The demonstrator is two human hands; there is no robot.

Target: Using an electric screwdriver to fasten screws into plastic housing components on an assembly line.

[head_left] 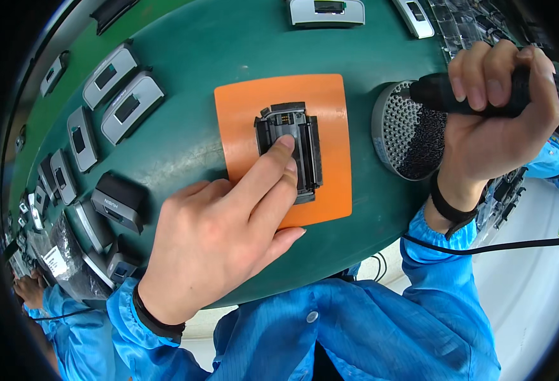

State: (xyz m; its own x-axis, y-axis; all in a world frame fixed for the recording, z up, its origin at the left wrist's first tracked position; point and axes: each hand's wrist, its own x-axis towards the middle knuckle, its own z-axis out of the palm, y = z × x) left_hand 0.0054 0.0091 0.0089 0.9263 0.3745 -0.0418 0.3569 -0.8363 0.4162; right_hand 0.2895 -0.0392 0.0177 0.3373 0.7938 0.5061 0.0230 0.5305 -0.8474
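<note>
My left hand (219,228) reaches over an orange mat (331,152). Its index and middle fingers rest, stretched out, on a black plastic device housing (309,143) lying there, with the thumb apart from it. Small gold contacts show near the housing's far end. To the right, my right hand (505,120) is wrapped round a black electric screwdriver (433,93), held sideways with its tip pointing left. The tip is over a round metal screw tray (387,108) with a perforated face. Many small dark screws (425,136) lie in the tray's right part.
Grey devices with small windows (133,108) stand along the left of the green table (190,57). A black device (118,202) and a plastic bag (70,260) are nearer. Clear trays of parts (464,25) lie far right. A black cable (495,249) crosses my right sleeve. Another person's hand (30,287) shows lower left.
</note>
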